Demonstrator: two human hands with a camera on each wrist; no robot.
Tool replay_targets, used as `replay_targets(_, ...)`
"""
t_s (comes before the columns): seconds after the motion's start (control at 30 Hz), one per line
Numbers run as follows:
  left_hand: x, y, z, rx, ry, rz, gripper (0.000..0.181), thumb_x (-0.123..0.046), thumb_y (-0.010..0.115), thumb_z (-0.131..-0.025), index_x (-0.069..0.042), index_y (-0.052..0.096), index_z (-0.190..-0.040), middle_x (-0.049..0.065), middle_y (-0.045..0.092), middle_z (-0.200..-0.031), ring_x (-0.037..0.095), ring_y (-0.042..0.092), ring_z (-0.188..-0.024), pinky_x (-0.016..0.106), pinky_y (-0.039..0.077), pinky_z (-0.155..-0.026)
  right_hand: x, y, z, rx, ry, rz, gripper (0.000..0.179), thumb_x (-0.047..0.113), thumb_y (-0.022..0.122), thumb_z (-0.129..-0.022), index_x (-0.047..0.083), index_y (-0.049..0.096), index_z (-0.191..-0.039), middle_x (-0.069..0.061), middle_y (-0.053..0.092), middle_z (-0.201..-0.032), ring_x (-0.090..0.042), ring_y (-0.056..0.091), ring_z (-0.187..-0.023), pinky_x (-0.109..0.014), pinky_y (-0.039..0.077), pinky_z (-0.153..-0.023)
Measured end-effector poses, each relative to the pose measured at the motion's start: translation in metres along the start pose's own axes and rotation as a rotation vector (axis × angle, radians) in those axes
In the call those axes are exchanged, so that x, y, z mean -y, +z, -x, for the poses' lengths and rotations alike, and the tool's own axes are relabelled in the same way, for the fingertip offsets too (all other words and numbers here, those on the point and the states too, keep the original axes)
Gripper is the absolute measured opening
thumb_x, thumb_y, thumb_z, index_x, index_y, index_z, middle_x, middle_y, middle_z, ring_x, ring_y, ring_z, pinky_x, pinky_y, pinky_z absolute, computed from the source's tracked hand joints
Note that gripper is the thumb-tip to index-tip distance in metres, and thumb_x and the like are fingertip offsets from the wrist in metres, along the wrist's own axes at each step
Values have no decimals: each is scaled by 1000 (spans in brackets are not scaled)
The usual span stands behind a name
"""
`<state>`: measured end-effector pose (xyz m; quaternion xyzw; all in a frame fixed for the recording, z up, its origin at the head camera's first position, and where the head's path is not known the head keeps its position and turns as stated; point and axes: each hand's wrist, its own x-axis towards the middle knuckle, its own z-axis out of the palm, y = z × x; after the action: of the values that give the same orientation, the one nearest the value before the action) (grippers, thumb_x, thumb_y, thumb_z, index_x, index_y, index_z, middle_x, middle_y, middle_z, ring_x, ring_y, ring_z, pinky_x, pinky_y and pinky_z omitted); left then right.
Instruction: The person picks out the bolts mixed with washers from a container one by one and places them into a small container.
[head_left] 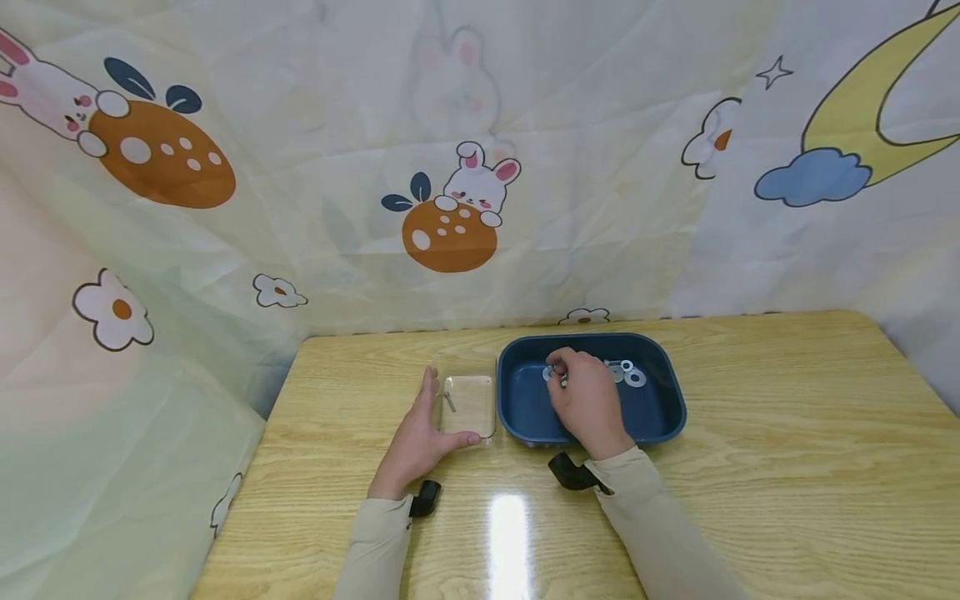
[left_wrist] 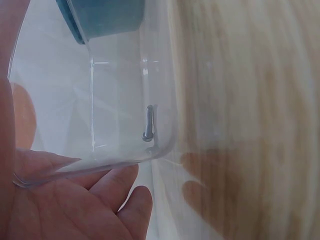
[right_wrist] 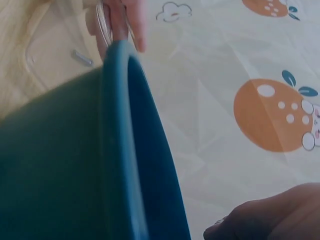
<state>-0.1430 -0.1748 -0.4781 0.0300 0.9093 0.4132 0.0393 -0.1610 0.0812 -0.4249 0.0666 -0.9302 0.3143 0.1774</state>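
My left hand [head_left: 415, 442] rests against a clear plastic box [head_left: 471, 377], with straight fingers along its left wall and the thumb across its near edge. A single small silver bolt [left_wrist: 148, 122] lies inside that box, by the wall in the left wrist view. Over the dark blue tray [head_left: 525, 417], my right hand [head_left: 592, 404] reaches down, fingertips bunched round a small metal part that they largely hide. In the right wrist view, a tiny bright bit shows at the fingertip. Flat metal washers [head_left: 635, 378] and other small hardware lie in the tray to the right of that hand.
The box and tray stand side by side on a wood-grain table [head_left: 780, 417]. Behind them and at the left hangs a patterned cloth [head_left: 337, 275]. A black wrist mount [head_left: 426, 498] sits at the left cuff, another black mount [head_left: 572, 472] at the right.
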Motion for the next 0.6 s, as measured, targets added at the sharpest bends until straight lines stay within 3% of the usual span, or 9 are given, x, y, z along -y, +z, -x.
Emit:
replay_targets(0.3, 1, 0, 0, 2, -1, 16, 129, -62, 80, -54, -42, -11, -143, -9, 13, -152, 18, 17, -138, 46, 23, -108, 14, 5, 7, 15, -35, -45, 14, 7, 61, -84, 10, 68, -96, -1, 61, -81, -18, 52, -70, -30, 43, -56)
replay_targets(0.6, -1, 0, 1, -17, 16, 22, 129, -54, 83, -57, -26, -3, -150, -4, 16, -153, 21, 20, -137, 48, 24, -107, 26, 13, 9, 21, -76, -43, 14, 8, 62, -84, 11, 68, -95, 1, 60, -80, -17, 52, -72, -32, 44, -62)
